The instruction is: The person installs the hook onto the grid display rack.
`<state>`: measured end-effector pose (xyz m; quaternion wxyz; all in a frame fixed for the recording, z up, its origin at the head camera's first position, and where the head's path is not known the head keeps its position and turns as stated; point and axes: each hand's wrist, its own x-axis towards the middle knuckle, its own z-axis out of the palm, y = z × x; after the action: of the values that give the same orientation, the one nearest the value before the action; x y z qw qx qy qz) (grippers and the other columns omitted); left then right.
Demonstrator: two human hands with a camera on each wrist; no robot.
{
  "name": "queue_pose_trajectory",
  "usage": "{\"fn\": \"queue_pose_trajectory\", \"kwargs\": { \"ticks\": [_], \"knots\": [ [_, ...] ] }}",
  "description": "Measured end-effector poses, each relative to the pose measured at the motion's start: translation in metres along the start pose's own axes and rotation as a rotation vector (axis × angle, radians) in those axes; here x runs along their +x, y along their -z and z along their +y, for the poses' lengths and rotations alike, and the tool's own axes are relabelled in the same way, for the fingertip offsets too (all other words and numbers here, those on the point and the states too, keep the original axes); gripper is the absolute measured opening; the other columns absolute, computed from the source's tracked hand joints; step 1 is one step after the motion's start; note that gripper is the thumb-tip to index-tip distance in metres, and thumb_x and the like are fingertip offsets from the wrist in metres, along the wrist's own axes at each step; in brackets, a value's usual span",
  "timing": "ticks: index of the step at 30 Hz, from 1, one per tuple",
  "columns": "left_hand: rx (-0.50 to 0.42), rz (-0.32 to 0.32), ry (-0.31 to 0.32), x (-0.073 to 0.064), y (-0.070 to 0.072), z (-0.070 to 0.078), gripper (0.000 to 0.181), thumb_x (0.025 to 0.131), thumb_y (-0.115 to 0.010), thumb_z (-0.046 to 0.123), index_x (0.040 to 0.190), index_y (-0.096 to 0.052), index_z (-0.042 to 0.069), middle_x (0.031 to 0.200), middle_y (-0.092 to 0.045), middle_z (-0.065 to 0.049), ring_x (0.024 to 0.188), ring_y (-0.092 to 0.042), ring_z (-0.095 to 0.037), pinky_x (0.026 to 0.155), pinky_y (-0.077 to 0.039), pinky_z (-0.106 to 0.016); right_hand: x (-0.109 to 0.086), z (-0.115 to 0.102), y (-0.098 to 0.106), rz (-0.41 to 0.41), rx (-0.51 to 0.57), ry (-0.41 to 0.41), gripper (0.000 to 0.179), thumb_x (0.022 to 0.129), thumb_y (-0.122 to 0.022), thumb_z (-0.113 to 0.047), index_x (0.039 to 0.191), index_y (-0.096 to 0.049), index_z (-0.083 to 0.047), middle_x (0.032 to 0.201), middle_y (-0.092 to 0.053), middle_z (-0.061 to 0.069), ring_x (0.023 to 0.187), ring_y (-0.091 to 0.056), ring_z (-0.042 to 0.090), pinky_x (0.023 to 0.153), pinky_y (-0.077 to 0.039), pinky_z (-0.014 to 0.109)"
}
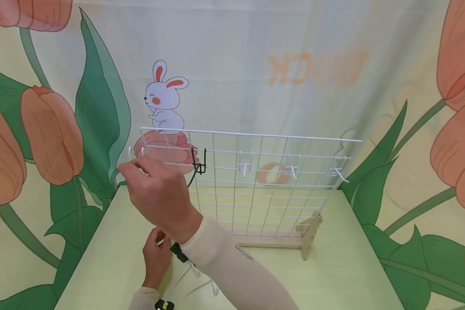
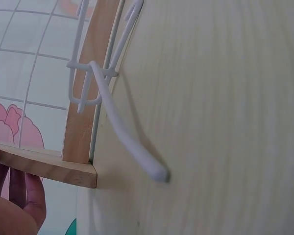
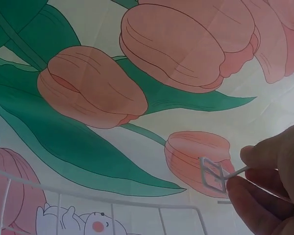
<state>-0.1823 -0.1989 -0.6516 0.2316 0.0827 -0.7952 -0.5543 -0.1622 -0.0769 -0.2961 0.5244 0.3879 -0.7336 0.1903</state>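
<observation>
While one sleeve (image 1: 236,260) overlaps the grid (image 1: 252,134), four hooks (image 1: 245,168) hang mid-frame; right grip (image 1: 159,189) pinches another hook (image 3: 225,177), left grip (image 1: 157,254) one stand (image 2: 44,167).

A person's right hand (image 1: 159,189) pinches a white hook (image 1: 142,151) at the left end of a wire grid (image 1: 255,194), the left hand (image 1: 156,254) below it. One black hook (image 1: 199,168) and three white ones (image 1: 245,168) hang there. Loose white pieces (image 1: 199,287) lie on the table (image 1: 356,258) near the wooden stand (image 1: 310,237).
</observation>
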Motion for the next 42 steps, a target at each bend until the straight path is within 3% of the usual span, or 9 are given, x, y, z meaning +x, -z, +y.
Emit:
{"fn": "queue_pose_trajectory", "kwargs": {
  "ticks": [3, 8, 13, 17, 27, 32, 42],
  "knots": [
    [-0.010, -0.010, 0.004, -0.001, 0.000, 0.000, 0.027, 0.104, -0.063, 0.008, 0.128, -0.067, 0.020, 0.113, -0.071, 0.003, 0.103, -0.064, -0.003, 0.086, -0.051, -0.005, -0.001, -0.004, -0.007, 0.022, 0.005, -0.044, 0.016, 0.100, -0.066, -0.010, 0.100, -0.082, -0.013, 0.091, -0.077, -0.004, 0.085, -0.073, 0.007, 0.079, -0.056, 0.010],
    [-0.016, -0.027, 0.013, -0.003, 0.001, 0.001, 0.045, 0.097, -0.056, -0.012, 0.129, -0.066, 0.018, 0.113, -0.070, 0.003, 0.104, -0.064, -0.005, 0.088, -0.052, -0.007, -0.007, -0.003, -0.020, 0.048, 0.001, -0.096, 0.014, 0.101, -0.068, -0.011, 0.101, -0.082, -0.009, 0.094, -0.077, -0.001, 0.089, -0.074, 0.008, 0.089, -0.056, 0.012],
    [0.026, -0.035, 0.055, -0.005, 0.000, 0.004, 0.037, 0.104, -0.060, 0.001, 0.135, -0.065, 0.020, 0.123, -0.071, 0.001, 0.114, -0.067, -0.014, 0.087, -0.049, -0.005, -0.018, 0.003, -0.033, 0.076, -0.026, -0.124, 0.013, 0.101, -0.071, -0.013, 0.103, -0.082, -0.009, 0.097, -0.078, 0.000, 0.095, -0.074, 0.009, 0.096, -0.055, 0.014],
    [0.049, -0.028, 0.064, -0.003, -0.001, 0.004, 0.036, 0.105, -0.064, 0.008, 0.139, -0.064, 0.020, 0.129, -0.072, -0.004, 0.118, -0.070, -0.024, 0.085, -0.049, -0.004, -0.022, 0.008, -0.040, 0.105, -0.040, -0.143, 0.013, 0.101, -0.071, -0.014, 0.103, -0.083, -0.009, 0.095, -0.076, 0.001, 0.093, -0.074, 0.009, 0.094, -0.056, 0.014],
    [0.028, -0.003, 0.067, 0.000, -0.001, 0.006, 0.033, 0.106, -0.066, 0.017, 0.138, -0.066, 0.018, 0.125, -0.074, -0.007, 0.116, -0.070, -0.026, 0.085, -0.050, -0.006, -0.030, 0.023, -0.054, 0.145, -0.027, -0.189, 0.009, 0.097, -0.077, -0.015, 0.102, -0.083, -0.010, 0.096, -0.077, 0.002, 0.095, -0.075, 0.012, 0.096, -0.056, 0.017],
    [0.031, 0.002, 0.064, 0.001, -0.001, 0.007, 0.033, 0.105, -0.067, 0.015, 0.138, -0.066, 0.019, 0.123, -0.074, -0.007, 0.113, -0.070, -0.021, 0.083, -0.050, -0.006, -0.029, 0.027, -0.055, 0.167, -0.006, -0.197, 0.008, 0.097, -0.077, -0.015, 0.098, -0.083, -0.011, 0.095, -0.078, 0.001, 0.096, -0.076, 0.012, 0.092, -0.057, 0.017],
    [-0.002, 0.020, 0.015, 0.004, 0.000, 0.007, 0.035, 0.101, -0.072, 0.010, 0.136, -0.068, 0.018, 0.118, -0.075, -0.008, 0.103, -0.062, 0.006, 0.081, -0.051, -0.004, -0.029, 0.031, -0.057, 0.154, 0.097, -0.227, 0.011, 0.095, -0.082, -0.021, 0.099, -0.084, -0.011, 0.093, -0.080, -0.001, 0.093, -0.077, 0.011, 0.095, -0.055, 0.014]
  ]
}}
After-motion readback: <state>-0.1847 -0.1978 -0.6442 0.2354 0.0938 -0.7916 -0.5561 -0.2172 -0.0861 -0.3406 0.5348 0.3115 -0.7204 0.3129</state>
